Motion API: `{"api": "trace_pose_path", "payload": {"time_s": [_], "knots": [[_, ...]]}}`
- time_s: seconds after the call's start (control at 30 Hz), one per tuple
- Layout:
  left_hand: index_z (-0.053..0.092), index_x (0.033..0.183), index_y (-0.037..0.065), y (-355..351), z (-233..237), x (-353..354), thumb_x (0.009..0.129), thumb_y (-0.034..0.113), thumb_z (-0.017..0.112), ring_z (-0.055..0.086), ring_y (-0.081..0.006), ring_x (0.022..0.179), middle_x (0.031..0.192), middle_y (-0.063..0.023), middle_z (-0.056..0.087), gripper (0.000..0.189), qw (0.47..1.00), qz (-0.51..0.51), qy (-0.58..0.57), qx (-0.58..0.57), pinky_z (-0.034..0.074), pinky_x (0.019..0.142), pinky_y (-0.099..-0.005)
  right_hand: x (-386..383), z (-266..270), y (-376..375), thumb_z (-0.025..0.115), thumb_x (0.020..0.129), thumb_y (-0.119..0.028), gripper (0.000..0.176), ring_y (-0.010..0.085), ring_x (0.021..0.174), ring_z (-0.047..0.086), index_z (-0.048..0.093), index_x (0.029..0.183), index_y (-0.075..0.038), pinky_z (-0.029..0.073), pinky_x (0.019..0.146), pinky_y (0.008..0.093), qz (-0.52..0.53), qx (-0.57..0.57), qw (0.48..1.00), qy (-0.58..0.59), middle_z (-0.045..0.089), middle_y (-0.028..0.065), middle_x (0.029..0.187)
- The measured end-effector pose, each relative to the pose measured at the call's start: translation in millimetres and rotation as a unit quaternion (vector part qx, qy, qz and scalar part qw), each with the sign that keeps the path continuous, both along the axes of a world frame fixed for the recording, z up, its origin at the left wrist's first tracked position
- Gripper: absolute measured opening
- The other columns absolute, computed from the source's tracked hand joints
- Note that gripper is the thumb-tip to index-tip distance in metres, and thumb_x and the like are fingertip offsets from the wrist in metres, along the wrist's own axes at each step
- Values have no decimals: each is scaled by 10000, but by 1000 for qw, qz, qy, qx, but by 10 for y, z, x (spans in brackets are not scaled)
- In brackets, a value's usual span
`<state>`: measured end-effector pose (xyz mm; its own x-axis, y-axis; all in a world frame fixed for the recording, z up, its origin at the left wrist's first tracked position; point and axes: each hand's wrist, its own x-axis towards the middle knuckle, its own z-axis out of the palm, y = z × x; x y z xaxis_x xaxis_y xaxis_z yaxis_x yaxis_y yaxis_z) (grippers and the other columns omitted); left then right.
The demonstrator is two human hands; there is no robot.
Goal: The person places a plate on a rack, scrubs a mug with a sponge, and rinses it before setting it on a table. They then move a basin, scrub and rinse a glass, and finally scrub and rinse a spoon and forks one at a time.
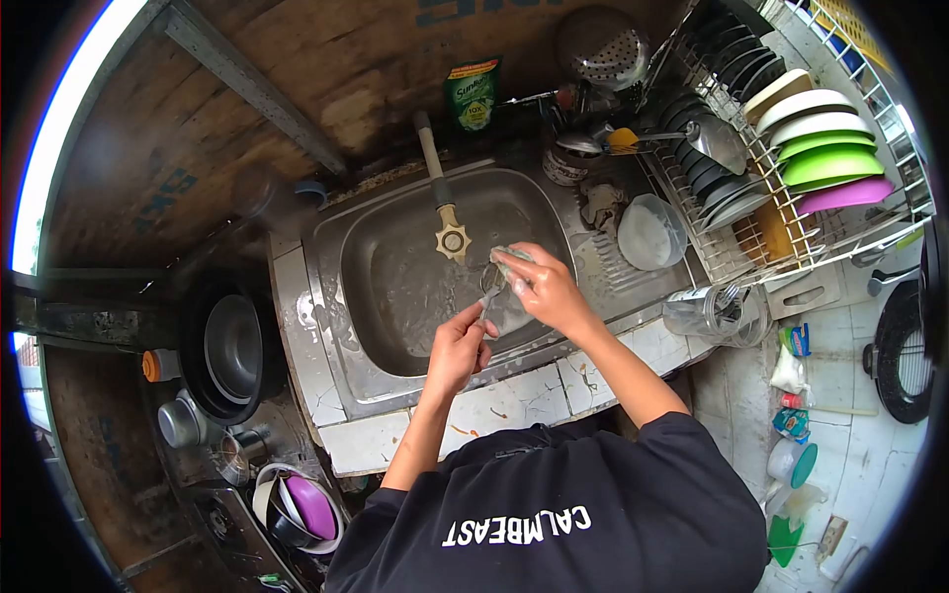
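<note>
Over the steel sink basin [400, 287], my left hand [460, 348] is closed around the handle of a thin metal utensil [489, 296]. Just above and to the right, my right hand [542, 287] has its fingers pressed together at the utensil's upper end. Suds cover these fingers, and a small pale item between them is too hidden to name. A tap with a star-shaped beige end [453, 240] points down into the basin, left of my right fingertips. Wet, foamy patches show on the basin floor.
A dish rack [791, 259] with plates and bowls stands at the right. Beside the sink are a translucent bowl [651, 232] and a clear container [692, 311] of utensils. A green pouch [474, 96] is behind. Pans [235, 346] sit at the left.
</note>
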<state>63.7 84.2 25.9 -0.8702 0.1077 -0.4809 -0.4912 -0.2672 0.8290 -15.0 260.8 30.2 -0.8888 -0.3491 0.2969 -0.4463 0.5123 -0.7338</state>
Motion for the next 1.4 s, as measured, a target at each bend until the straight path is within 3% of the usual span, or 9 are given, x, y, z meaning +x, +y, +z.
{"api": "trace_pose_path", "payload": {"time_s": [0.4, 0.67, 0.77, 0.9, 0.97, 1.13, 1.2, 1.33, 1.4], "knots": [[429, 1325, -90, 82, 108, 45, 908, 52, 441, 457, -70, 450, 847, -48, 589, 441, 1000, -17, 6, 11, 280, 353, -204, 60, -51, 26, 677, 670, -82, 224, 254, 875, 603, 646, 891, -92, 528, 721, 360, 43, 111, 983, 136, 612, 49, 913], [432, 1328, -83, 23, 105, 11, 911, 60, 455, 443, -67, 439, 833, -39, 588, 442, 1000, -15, 13, 6, 267, 354, -199, 107, -61, 3, 681, 661, -83, 234, 242, 871, 607, 643, 891, -107, 529, 715, 352, 123, 131, 972, 152, 612, 40, 912], [413, 1350, -78, -27, 1, 90, 909, 41, 429, 448, -78, 439, 817, -61, 585, 458, 999, -38, -3, 28, 295, 368, -219, -119, -55, 185, 667, 683, -66, 240, 276, 850, 615, 655, 920, -101, 522, 745, 376, 44, 150, 980, 122, 621, 55, 939], [565, 1226, -56, 19, -113, 90, 889, 45, 507, 465, -98, 447, 726, -47, 594, 357, 975, -46, 91, -199, 359, 412, -253, -229, 33, 173, 672, 738, -78, 228, 285, 854, 630, 665, 966, -68, 500, 777, 367, -51, -70, 996, -35, 639, 89, 910], [643, 1148, 6, 17, -123, 86, 851, 23, 568, 511, -169, 479, 681, -94, 592, 307, 840, -47, 356, -408, 405, 471, -283, -130, 7, 105, 682, 746, -93, 198, 281, 838, 631, 671, 941, -63, 500, 772, 363, -13, -55, 998, -37, 639, 94, 899], [677, 930, 14, 95, -104, 137, 789, 6, 663, 569, -254, 543, 695, -120, 588, 142, 807, -34, 391, -442, 454, 525, -334, 42, -167, -18, 711, 715, -102, 129, 298, 774, 607, 659, 829, -70, 499, 722, 386, 8, -35, 999, -8, 618, 106, 853], [644, 883, 13, 131, -106, 183, 783, 14, 667, 593, -319, 600, 724, -134, 586, 102, 813, -16, 390, -432, 470, 542, -403, -2, -232, -44, 693, 703, -72, 142, 307, 774, 603, 620, 824, -50, 500, 721, 388, -89, -36, 995, 0, 605, 110, 844], [644, 888, 24, 148, -105, 224, 784, 14, 667, 594, -319, 603, 744, -130, 594, 107, 812, -2, 392, -433, 471, 537, -402, 212, -144, -136, 652, 696, -29, 151, 323, 815, 591, 579, 827, -42, 494, 737, 398, 50, -46, 994, 91, 588, 113, 841], [649, 875, 15, 146, -50, 220, 778, 1, 671, 597, -289, 591, 735, -127, 602, 101, 808, -8, 396, -437, 471, 536, -372, 65, -252, -123, 650, 693, -30, 158, 320, 833, 588, 576, 831, -51, 494, 748, 395, -31, -74, 996, 40, 584, 107, 845]]}}
